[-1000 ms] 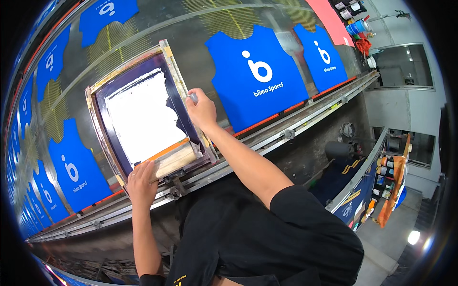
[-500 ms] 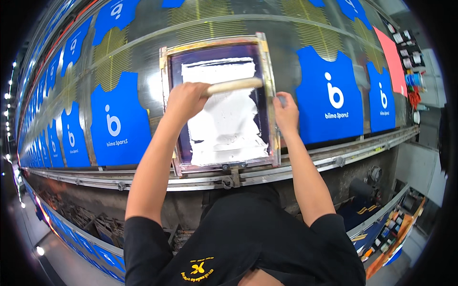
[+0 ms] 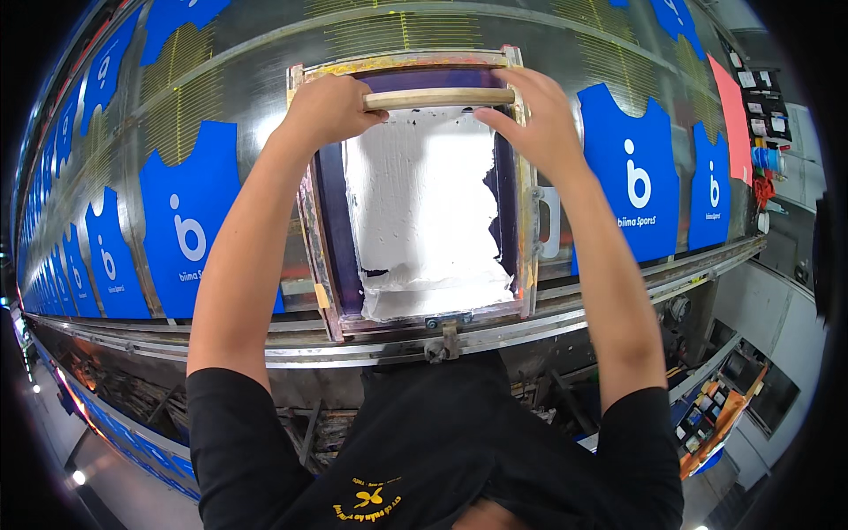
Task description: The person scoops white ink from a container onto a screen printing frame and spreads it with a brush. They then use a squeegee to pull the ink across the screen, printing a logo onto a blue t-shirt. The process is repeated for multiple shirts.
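My left hand [image 3: 336, 110] is closed on the left end of a wooden squeegee [image 3: 437, 95], which lies crosswise near the far end of a framed printing screen [image 3: 309, 230]. My right hand [image 3: 539, 124] is at the squeegee's right end, fingers apart, thumb below the bar and fingertips above it; whether it touches is unclear. Thick white ink [image 3: 415, 194] covers most of the screen's dark purple mesh, with a ragged right edge. A metal side handle [image 3: 548, 221] sticks out from the frame's right side, under my right forearm.
Printed blue vest panels [image 3: 185, 177] lie in rows on the long metal table [image 3: 256, 44]. A pink sheet [image 3: 730, 115] and several containers [image 3: 767, 119] are at its right end. A metal rail [image 3: 300, 358] runs along the near edge, and another workbench [image 3: 715, 415] stands lower right.
The squeegee has moved from the screen's near end to its far end, held in my left hand. My right hand has left the side handle and come up to the squeegee's right end.
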Demonstrator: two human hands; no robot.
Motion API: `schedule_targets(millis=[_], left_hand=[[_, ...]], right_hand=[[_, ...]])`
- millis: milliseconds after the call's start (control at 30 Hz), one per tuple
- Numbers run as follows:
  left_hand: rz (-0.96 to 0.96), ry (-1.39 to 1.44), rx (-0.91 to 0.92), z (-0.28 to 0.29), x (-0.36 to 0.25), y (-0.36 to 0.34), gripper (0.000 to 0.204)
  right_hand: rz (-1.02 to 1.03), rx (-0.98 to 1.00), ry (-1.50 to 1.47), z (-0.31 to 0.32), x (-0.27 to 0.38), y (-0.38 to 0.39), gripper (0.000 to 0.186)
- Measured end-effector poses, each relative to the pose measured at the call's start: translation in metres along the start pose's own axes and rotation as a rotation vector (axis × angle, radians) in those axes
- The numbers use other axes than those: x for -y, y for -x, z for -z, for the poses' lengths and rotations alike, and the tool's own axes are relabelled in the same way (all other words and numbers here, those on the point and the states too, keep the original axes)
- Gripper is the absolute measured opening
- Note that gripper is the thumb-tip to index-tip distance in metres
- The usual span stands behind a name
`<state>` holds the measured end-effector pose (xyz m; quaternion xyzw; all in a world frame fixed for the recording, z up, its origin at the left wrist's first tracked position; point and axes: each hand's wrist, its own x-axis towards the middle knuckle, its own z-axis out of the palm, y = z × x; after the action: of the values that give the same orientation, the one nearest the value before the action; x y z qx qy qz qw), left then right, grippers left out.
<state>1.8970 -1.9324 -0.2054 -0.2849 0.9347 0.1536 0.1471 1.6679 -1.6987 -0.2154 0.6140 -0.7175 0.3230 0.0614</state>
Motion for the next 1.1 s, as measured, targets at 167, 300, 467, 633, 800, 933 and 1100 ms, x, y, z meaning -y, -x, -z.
schedule_targets(millis=[167,300,467,633,800,933,1100], left_hand=[[0.021,-0.023,-0.099,-0.007,-0.002,-0.005,0.044],[0.058,0.031,-0.097,-0.023,-0.011,0.02,0.044],[0.019,0.058,-0.145,-0.068,-0.046,0.112,0.034],[-0.045,0.126,-0.182,-0.117,-0.088,0.219,0.036],[-0.128,0.222,-0.389,-0.147,-0.097,0.257,0.051],[-0.098,0.143,-0.376,-0.157,-0.121,0.304,0.071],[-0.13,0.211,-0.163,-0.118,-0.124,0.333,0.061]], right_hand=[[-0.247,0.596,0.054,-0.034,0.004,-0.047,0.034],[-0.177,0.486,0.076,-0.029,0.019,-0.013,0.023],[-0.077,0.478,0.045,-0.001,0.061,0.076,0.025],[-0.083,0.401,-0.032,0.036,0.122,0.179,0.035],[-0.091,0.34,-0.023,0.046,0.146,0.22,0.048],[-0.054,0.391,-0.002,0.069,0.172,0.25,0.057],[-0.094,0.478,-0.172,0.108,0.183,0.241,0.05]])
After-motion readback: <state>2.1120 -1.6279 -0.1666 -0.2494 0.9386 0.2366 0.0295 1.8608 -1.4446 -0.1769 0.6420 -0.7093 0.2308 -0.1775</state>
